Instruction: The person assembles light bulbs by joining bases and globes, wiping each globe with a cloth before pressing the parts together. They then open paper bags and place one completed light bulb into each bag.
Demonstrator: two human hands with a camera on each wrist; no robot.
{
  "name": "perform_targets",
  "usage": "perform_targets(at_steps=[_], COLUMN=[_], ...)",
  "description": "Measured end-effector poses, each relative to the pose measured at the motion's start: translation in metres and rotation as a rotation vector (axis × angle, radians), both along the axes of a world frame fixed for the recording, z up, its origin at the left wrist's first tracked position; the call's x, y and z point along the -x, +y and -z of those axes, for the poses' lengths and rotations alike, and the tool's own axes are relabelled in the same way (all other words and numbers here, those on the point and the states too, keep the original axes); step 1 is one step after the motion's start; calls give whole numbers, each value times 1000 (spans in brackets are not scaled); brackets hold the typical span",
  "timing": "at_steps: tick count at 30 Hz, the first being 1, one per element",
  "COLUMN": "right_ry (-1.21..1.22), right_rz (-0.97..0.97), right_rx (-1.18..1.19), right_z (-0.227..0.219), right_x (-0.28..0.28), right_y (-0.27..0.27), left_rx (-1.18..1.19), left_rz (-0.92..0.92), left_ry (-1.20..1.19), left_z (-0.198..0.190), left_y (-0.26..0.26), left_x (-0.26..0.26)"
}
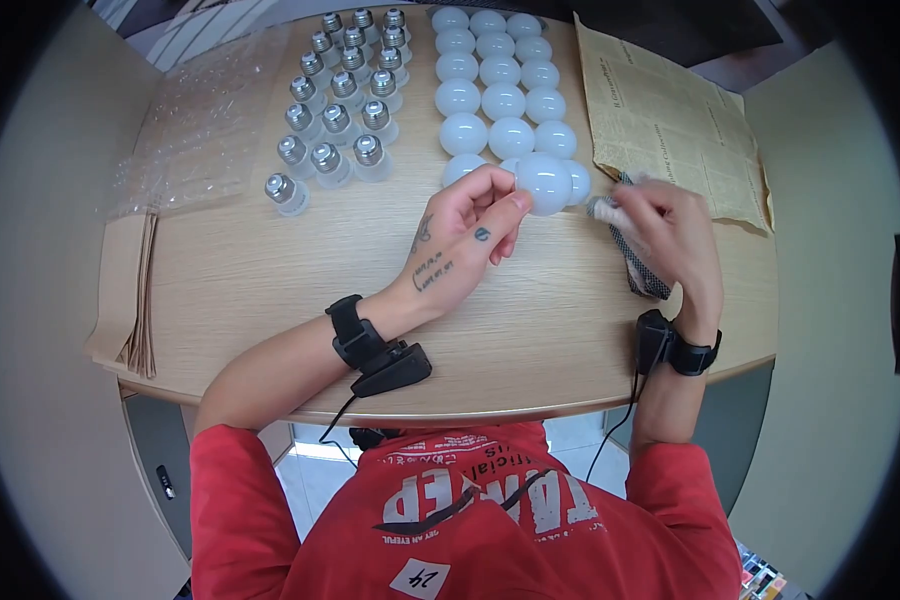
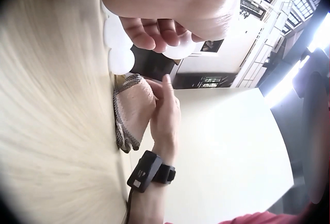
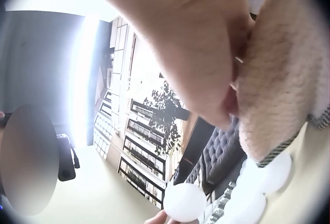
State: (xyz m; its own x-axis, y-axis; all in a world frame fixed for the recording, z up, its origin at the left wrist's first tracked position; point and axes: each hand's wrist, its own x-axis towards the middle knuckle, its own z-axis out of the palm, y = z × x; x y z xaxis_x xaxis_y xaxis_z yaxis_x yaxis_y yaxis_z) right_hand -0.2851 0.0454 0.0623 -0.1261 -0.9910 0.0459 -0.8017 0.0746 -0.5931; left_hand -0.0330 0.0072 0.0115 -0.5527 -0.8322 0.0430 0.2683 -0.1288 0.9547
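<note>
1. Smooth, pale wood-grain tabletop spreads before me, between cream panels.
2. Along its far side lie crinkly clear bubble wrap, left, and brown newsprint-patterned paper, right.
3. Between them, glossy white globes line up beside frosted bases with ridged silver screw caps.
4. Fuzzy cloth, check-edged, is pinched in the right hand's bent fingers.
5. One round globe sits at the left hand's tips, gripped by thumb and curled fingers.

White globe, check-edged cloth, red shirt
</note>
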Motion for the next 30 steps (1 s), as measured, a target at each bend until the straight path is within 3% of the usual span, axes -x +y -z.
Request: perform_targets(at_steps=[2,5,8,11,14,22,25,28,30], right_ry=[156,124,4,-202,-249,-173,-232,-317,-328], right_rz=[-65,83,96,-234,-392,-468,-406,-347,-328], right_rx=[-36,390,409,418,384,431,468,459,443], right_z=[5,4,-4,4,7,18,21,26,26], right_x=[0,-9,-21,-36,-51,-59,-60,-60,-60], right_y=[1,-1,3,4,4,2,1,1,1], left_rx=[1,-11,-14,-30,-32,82,135,472,748], left_rz=[3,9,17,40,66,112,45,-43,-195], left_ry=[-2,-2,-4,3,-1,-44,-210,-636,-884], left_z=[0,0,0,0,-1,3,-9,-38,-46], left_y=[0,0,0,1,3,5,-1,-13,-26], left_x=[0,0,1,2,1,0,-3,-17,-30])
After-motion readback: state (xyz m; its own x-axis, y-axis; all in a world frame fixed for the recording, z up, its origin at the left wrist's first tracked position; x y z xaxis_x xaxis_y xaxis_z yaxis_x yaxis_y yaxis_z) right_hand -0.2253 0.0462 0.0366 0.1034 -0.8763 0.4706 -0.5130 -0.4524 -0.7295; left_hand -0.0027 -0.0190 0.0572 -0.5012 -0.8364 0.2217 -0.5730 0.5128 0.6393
